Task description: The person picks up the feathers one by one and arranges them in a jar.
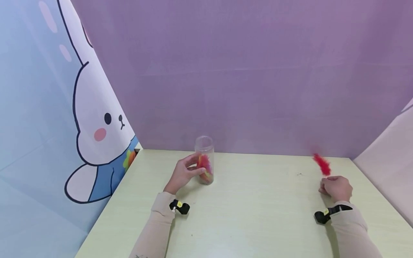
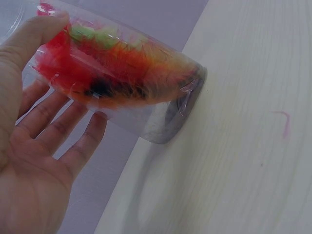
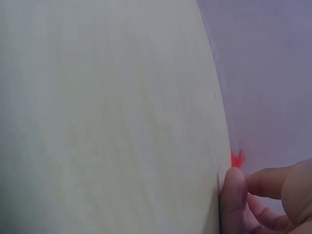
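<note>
My left hand grips a clear jar that stands upright near the table's back edge. Thumb and fingers lie on opposite sides of its wall. Fluffy feathers in red, orange, green and black fill part of the jar in the left wrist view. Over on the right, my right hand pinches a red feather by its lower end, just above the table. Its fluffy part points up and back. In the right wrist view only a small red tuft shows past the fingertips.
A pale wood-grain table lies under both hands. Behind it hangs a purple cloth; a blue curtain with a cartoon rabbit is at the left, a pale cloth at the right. Small dark specks dot the table.
</note>
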The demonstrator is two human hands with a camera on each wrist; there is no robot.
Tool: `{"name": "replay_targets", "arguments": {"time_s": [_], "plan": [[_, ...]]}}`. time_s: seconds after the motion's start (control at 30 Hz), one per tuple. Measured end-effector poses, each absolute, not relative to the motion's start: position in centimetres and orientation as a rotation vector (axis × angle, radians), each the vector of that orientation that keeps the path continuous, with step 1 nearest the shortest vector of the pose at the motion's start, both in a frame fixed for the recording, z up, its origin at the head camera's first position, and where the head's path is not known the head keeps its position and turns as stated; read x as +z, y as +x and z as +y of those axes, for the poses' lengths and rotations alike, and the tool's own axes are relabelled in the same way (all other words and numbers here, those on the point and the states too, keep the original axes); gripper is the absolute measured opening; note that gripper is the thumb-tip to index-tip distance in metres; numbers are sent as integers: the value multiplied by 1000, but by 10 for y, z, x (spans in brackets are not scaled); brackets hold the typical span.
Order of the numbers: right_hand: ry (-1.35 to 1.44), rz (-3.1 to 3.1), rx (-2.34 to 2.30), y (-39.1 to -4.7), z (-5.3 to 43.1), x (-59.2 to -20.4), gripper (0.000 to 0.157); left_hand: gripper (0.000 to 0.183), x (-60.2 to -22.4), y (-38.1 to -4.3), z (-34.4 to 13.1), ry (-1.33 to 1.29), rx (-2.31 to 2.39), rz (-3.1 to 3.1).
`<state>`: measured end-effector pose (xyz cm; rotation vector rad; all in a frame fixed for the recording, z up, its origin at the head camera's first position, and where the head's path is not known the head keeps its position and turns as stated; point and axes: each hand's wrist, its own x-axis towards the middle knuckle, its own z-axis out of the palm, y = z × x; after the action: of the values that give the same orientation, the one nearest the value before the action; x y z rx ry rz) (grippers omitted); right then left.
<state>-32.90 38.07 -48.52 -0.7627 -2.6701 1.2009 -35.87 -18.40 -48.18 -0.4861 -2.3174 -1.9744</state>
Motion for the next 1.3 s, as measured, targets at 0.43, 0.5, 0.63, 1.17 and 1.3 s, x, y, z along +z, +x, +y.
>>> {"name": "replay_targets", "arguments": {"time_s": [0.43,0.5,0.63,1.17,1.3], "plan": [[-899,-2596,1320,-344,387,-484,37,69,-483,-359,-183,-474,-1972,-2309],[-903,-2608,1302,-346,388,-484,38,70,-483,-359,-184,-471,-1973,-2317],[-911,-2645,1226,-350,390,-484,36,70,-483,-357,-185,-458,-1980,-2326],[-873,-2738,1007,-361,407,-491,42,67,-482,-356,-182,-482,-1989,-2312],[-892,-2735,1020,-360,406,-491,42,68,-481,-355,-182,-485,-1988,-2317]]}}
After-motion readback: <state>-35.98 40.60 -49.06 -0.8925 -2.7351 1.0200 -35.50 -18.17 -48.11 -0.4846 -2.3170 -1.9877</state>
